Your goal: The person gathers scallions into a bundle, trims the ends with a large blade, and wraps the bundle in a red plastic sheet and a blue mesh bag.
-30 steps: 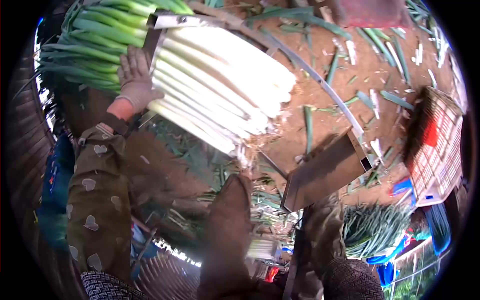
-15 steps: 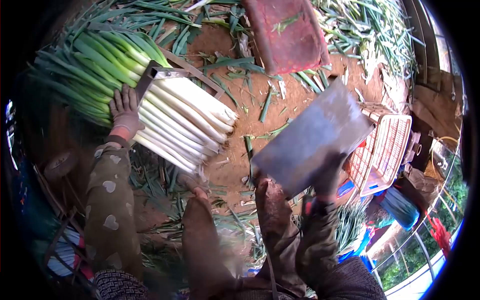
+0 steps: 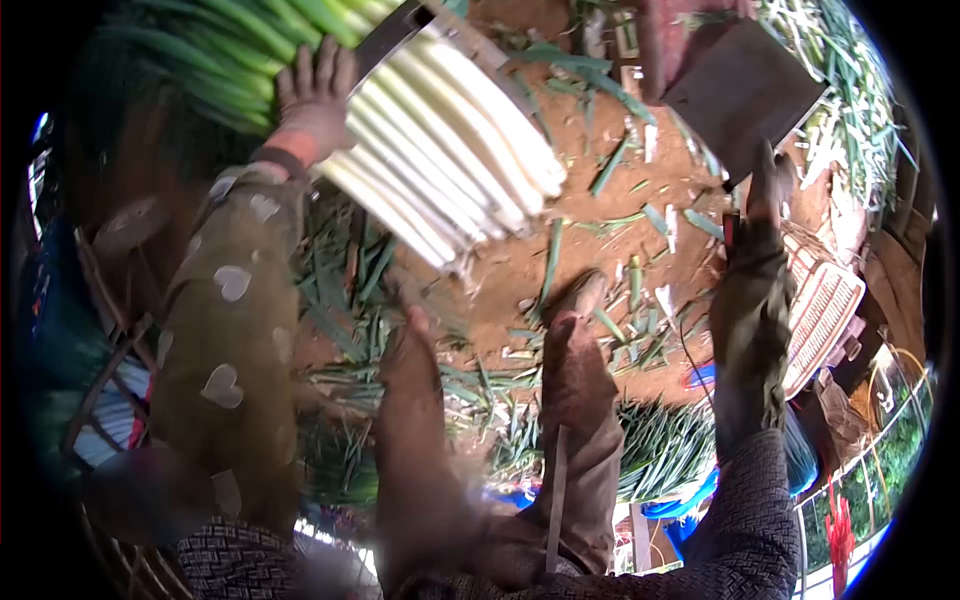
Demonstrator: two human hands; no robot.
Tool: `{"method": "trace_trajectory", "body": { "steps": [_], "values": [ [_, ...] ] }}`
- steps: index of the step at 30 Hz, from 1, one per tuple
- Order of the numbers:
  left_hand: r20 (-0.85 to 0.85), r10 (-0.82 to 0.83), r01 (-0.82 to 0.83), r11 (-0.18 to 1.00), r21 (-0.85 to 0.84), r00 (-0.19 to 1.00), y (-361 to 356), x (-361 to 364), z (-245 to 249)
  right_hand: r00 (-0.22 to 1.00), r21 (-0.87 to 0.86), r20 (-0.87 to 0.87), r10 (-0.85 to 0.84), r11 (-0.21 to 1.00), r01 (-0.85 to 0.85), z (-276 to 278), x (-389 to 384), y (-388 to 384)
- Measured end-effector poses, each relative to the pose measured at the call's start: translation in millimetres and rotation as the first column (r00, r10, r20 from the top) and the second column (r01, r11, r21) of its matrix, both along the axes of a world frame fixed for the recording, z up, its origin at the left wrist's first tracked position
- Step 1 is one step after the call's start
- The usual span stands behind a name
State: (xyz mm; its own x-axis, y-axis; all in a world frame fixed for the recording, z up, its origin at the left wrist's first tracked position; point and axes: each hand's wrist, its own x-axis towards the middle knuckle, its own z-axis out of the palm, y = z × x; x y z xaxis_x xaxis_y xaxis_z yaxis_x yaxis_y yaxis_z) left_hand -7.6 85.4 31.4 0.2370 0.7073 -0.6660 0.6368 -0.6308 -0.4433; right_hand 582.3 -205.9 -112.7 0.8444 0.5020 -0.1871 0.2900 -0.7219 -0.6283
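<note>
Right-arm reach: since half a second ago your right hand (image 3: 770,190) has gone out from near your knee, taking the metal plate (image 3: 740,100) to the reddish slab (image 3: 685,28), which it now overlaps in view; whether the two touch, you cannot tell from here
What that means: the plate is well apart from the leeks (image 3: 445,140), so only your left hand (image 3: 318,100) bears on them
Left grip: your fingers are spread wide and laid flat across the leeks where green turns to white, pressing from above and not wrapped round any
Right grip: your hand looks closed on the plate's near edge, though how tightly the fingers bend is hidden
Leek bundle: it lies ahead and to your left, white ends pointing toward the bare soil, green tops under and beyond your left hand, with the metal frame (image 3: 395,42) across it
Hands: two, both yours
Plate, frame, slab: one of each
Crate (image 3: 822,322): one, pale and slatted, beside your right forearm
Leek count: one bundle, its stalks too overlapped and blurred for you to number
Green bunch (image 3: 660,450): one, beyond your right knee
</note>
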Motion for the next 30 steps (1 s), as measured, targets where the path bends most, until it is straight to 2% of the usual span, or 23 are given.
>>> {"method": "trace_trajectory", "body": {
  "steps": [1, 2, 3, 4, 5, 6, 7, 8, 9, 11, 13, 15, 16, 17, 19, 21, 23, 24, 25, 28, 30],
  "values": [
    [-0.004, 0.009, -0.009, 1.000, -0.010, 1.000, 1, 3, 4, 0.985, -0.029, 0.173, -0.010, 0.999, 0.015, 20, -47, -16],
    [0.001, 0.009, -0.009, 1.000, -0.014, 1.000, 2, -1, 0, 0.977, -0.001, 0.212, -0.023, 1.000, 0.023, 40, -100, -27],
    [0.089, -0.082, 0.074, 0.994, 0.086, 0.993, -6, -5, 1, 0.966, 0.022, 0.257, -0.039, 0.999, 0.034, 58, -141, -43],
    [0.066, -0.025, 0.022, 0.999, 0.044, 0.997, -11, 9, 16, 1.000, 0.073, 0.005, -0.016, 0.997, 0.016, 50, -170, -74],
    [0.050, 0.032, -0.033, 0.999, 0.005, 0.998, -13, 18, 29, 0.972, 0.127, -0.236, 0.017, 0.992, 0.013, 40, -195, -107],
    [0.130, -0.003, 0.002, 1.000, 0.010, 0.992, -15, 9, 23, 0.909, 0.012, -0.414, -0.057, 0.998, 0.068, 64, -247, -121],
    [0.209, -0.037, 0.032, 0.999, 0.024, 0.977, -15, -1, 16, 0.828, 0.038, -0.555, -0.071, 0.993, 0.111, 59, -292, -148],
    [0.234, -0.022, 0.012, 0.999, 0.044, 0.972, -20, -1, 17, 0.716, -0.150, -0.668, -0.203, 0.979, 0.138, 47, -326, -179],
    [0.434, -0.055, 0.021, 0.996, 0.082, 0.899, -23, -19, 5, 0.582, -0.210, -0.758, -0.294, 0.955, 0.209, 80, -372, -171],
    [0.684, -0.308, 0.096, 0.939, 0.330, 0.661, -79, -50, 29, 0.498, -0.099, -0.855, -0.147, 0.988, 0.122, 90, -438, -201],
    [0.897, -0.319, -0.122, 0.921, 0.369, 0.306, -139, -103, 10, 0.417, -0.228, -0.886, -0.202, 0.974, -0.014, 98, -491, -224],
    [0.936, -0.207, -0.341, 0.890, 0.301, 0.286, -219, -145, -22, 0.338, -0.210, -0.929, -0.151, 0.966, -0.147, 93, -527, -245],
    [0.931, 0.030, -0.454, 0.878, 0.150, 0.364, -261, -182, -58, 0.338, -0.263, -0.925, -0.173, 0.933, -0.245, 91, -538, -248],
    [0.872, 0.279, -0.578, 0.816, 0.007, 0.403, -300, -218, -99, 0.298, -0.267, -0.936, -0.185, 0.926, -0.265, 94, -545, -246],
    [0.574, 0.612, -0.635, 0.748, -0.195, 0.544, -341, -285, -166, 0.278, -0.235, -0.946, -0.165, 0.942, -0.242, 109, -550, -236],
    [0.303, 0.706, -0.679, 0.705, -0.206, 0.641, -361, -348, -238, 0.273, -0.241, -0.948, -0.166, 0.932, -0.269, 106, -545, -239],
    [0.233, 0.831, -0.840, 0.535, -0.086, 0.505, -363, -378, -294, 0.274, -0.353, -0.907, -0.321, 0.932, -0.078, 99, -547, -245],
    [0.366, 0.794, -0.837, 0.543, -0.066, 0.485, -360, -388, -313, 0.298, -0.363, -0.890, -0.346, 0.932, -0.002, 97, -548, -241],
    [0.313, 0.844, -0.876, 0.478, -0.073, 0.434, -351, -397, -334, 0.319, -0.364, -0.873, -0.368, 0.928, 0.073, 94, -551, -236],
    [0.281, 0.892, -0.916, 0.391, -0.089, 0.353, -331, -403, -382, 0.296, -0.293, -0.898, -0.325, 0.944, 0.150, 83, -556, -235],
    [0.185, 0.937, -0.945, 0.315, -0.089, 0.295, -324, -392, -383, 0.242, -0.281, -0.921, -0.305, 0.951, 0.126, 84, -564, -236]
  ]
}}
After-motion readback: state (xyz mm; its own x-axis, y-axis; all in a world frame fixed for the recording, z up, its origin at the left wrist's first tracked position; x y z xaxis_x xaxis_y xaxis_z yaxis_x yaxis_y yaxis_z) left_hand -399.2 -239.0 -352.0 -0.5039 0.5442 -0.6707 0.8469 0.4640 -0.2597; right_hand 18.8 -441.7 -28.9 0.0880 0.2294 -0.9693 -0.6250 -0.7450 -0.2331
